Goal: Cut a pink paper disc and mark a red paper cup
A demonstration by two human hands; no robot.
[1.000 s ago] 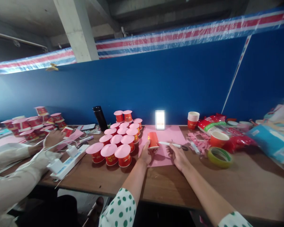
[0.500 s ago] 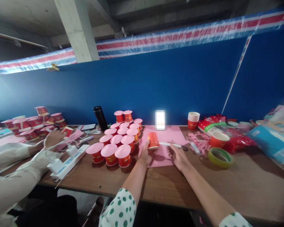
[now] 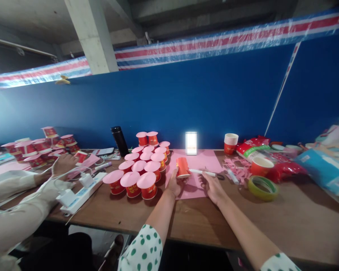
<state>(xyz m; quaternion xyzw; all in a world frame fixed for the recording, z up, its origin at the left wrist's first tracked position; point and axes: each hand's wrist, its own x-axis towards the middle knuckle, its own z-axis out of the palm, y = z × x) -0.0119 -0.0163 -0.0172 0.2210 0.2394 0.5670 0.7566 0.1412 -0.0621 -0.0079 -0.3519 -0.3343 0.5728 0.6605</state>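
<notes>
- Red paper cup (image 3: 182,167) stands upside down on a pink paper sheet (image 3: 203,160), near the sheet's left edge, about midway along the brown wooden table (image 3: 285,222).
- Left hand (image 3: 173,183) grips this cup low on its side, thumb and fingers closed around the wall just above the paper.
- Right hand (image 3: 213,186) rests on the same sheet just to the right of the cup. Its fingers are bent narrowly around a slim white pen (image 3: 202,172), whose tip points at the cup's base.
- Both forearms reach in from polka-dot sleeves at the bottom edge.
- A dark scissors handle (image 3: 220,176) lies just past the pen's rear end, with a heap of pink paper scraps (image 3: 238,167) beside it.
- Left of the held cup stands a tight cluster of red cups capped with round pink paper discs (image 3: 141,167), some of them stacked in a second tier at the back.
- Behind that cluster is an upright black flask (image 3: 119,140), close to the blue partition wall (image 3: 186,98).
- A bright white rectangle (image 3: 191,143) leans against the wall at the sheet's far edge.
- Further right are a stack of plain red cups (image 3: 231,143), one open red cup (image 3: 261,165) and a green tape roll (image 3: 262,187) lying flat.
- At far left, a co-worker's hand (image 3: 63,164) in a pale sleeve rests near a white power strip (image 3: 79,194).
</notes>
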